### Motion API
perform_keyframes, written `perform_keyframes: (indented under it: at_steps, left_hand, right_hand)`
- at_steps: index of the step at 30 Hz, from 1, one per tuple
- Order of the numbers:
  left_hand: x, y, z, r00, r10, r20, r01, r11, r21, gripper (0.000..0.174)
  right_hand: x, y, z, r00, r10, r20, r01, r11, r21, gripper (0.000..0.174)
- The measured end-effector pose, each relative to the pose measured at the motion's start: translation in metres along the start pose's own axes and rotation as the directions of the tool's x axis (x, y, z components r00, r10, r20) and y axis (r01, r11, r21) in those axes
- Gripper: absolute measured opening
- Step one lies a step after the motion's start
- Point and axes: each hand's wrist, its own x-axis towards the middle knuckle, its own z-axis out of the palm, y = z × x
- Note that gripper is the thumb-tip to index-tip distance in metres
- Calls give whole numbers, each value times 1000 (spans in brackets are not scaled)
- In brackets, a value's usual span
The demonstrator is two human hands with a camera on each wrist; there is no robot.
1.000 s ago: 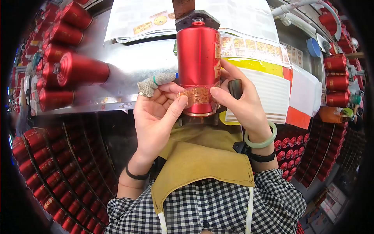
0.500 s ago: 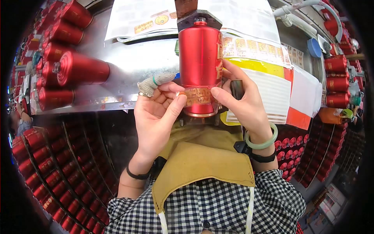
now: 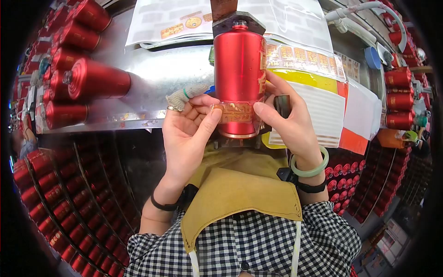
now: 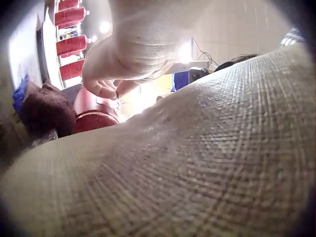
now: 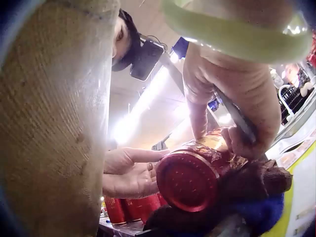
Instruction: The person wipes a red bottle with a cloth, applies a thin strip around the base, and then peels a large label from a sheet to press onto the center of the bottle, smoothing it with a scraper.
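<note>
A glossy red bottle (image 3: 237,64) lies with its capped neck away from the person and its round base (image 5: 187,182) toward them. Across its lower part runs a clear sticker (image 3: 234,112) with gold print. The left hand (image 3: 187,134) pinches the sticker's left end between thumb and finger; a grey knitted sleeve (image 3: 184,96) with a green band covers one of its fingers. At the right end, the right hand (image 3: 293,117) presses its thumb on the sticker, other fingers behind the bottle. A dark flat tool (image 3: 282,106) is held in that hand's curled fingers.
Red bottles (image 3: 99,78) stand at the left of the metal bench (image 3: 157,83); racks (image 3: 83,198) of more flank the person. Sheets of gold stickers (image 3: 302,57) lie behind the right hand. A dark angled block (image 3: 240,23) sits at the bottle's neck. A blue cup (image 3: 371,57) stands farther right.
The bottle, sticker and left hand sit slightly farther right in the head view. The sticker now lies more level across the bottle. Both hands keep their hold.
</note>
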Motion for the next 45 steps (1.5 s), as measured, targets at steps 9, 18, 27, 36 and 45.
perform_keyframes:
  at_steps: [9,18,27,36,45]
  left_hand:
    - [2,0,2,1000,-12,-27,12,1000,2,36]
    - [2,3,6,999,52,-12,-52,998,-36,33]
    - [6,-5,2,999,-35,-38,35,999,-12,31]
    - [6,-8,4,999,-20,-31,19,999,-29,31]
    - [6,-10,3,1000,-10,-26,8,998,-64,30]
  right_hand:
    - [0,-2,16,998,-10,-66,11,1000,18,75]
    - [1,-3,16,999,14,-47,-14,1000,18,70]
    - [0,-3,22,998,-30,-56,29,1000,-7,71]
    - [-1,3,25,988,-81,-135,68,993,-93,82]
    - [-3,-2,27,989,-71,-129,30,955,-294,85]
